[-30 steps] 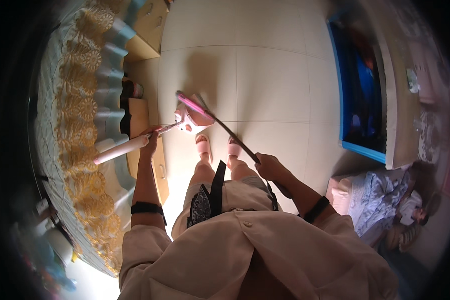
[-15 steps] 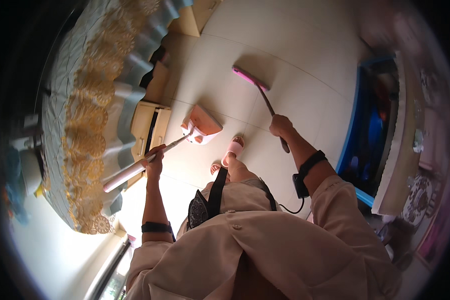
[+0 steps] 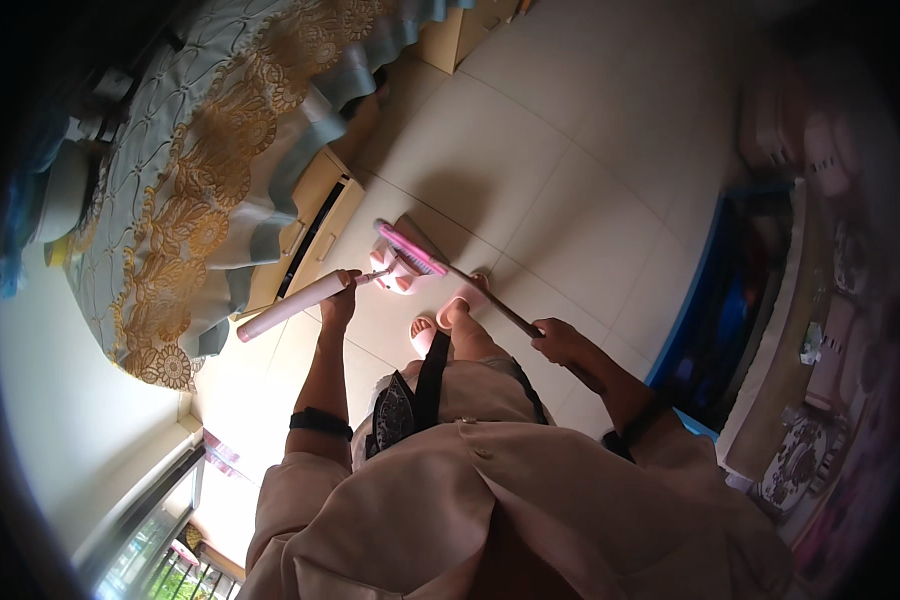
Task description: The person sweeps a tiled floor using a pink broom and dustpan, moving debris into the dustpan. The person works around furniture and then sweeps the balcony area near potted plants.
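My left hand point(image 3: 339, 298) is closed round the pale pink handle of a dustpan point(image 3: 398, 275), whose pan is low by the floor in front of my feet. My right hand point(image 3: 560, 342) grips the dark handle of a broom point(image 3: 498, 303). The broom's pink head point(image 3: 410, 248) lies across the dustpan's opening, its bristles over the pan and hiding much of the inside. Whether the bristles touch the pan I cannot tell.
To the left a table wears a pale cloth with gold lace point(image 3: 205, 195), beside a wooden drawer cabinet point(image 3: 315, 235). A blue-edged dark case point(image 3: 715, 300) stands to the right. My feet in pink slippers point(image 3: 425, 333) are on the tiled floor point(image 3: 590, 200); a window point(image 3: 160, 540) is lower left.
The broom head has swung left and nearer, from the bare floor onto the dustpan. My right hand came lower. The view has turned, and my left hand still holds the dustpan.
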Motion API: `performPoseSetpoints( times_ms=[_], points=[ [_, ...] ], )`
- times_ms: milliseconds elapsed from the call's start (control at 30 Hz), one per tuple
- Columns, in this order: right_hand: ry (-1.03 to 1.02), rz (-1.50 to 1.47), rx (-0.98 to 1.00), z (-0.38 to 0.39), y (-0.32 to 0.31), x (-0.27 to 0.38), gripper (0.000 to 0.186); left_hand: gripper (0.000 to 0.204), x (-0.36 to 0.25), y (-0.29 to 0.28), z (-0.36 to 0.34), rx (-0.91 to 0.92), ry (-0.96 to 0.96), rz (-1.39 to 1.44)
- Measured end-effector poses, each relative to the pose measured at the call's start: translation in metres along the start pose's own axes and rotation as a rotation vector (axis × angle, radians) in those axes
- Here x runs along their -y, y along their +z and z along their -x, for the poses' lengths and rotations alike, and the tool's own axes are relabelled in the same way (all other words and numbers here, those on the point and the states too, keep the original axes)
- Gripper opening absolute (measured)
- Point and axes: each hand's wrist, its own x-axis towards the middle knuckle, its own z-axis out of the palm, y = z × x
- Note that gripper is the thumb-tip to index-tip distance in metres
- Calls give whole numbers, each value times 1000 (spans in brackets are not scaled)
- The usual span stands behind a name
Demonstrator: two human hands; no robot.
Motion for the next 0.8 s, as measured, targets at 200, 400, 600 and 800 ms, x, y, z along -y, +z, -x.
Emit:
performPoseSetpoints(
  times_ms=[200, 400, 600, 800],
  points=[
    [-129, 276, -347, -19, -26, -18, 25, 14, 9, -23, 43, -73, -78, -92],
    [65, 632, -209, -102, -71, 16, 24, 15, 12, -25, 66, -90, -101, -127],
    [-298, 876, -45, -107, -15, 23, 22, 16, -4, -19, 58, -71, -36, -263],
    [-126, 217, -1, -40, 21, 23, 23, 18, -18, -22, 62, -75, -17, -268]
  ],
)
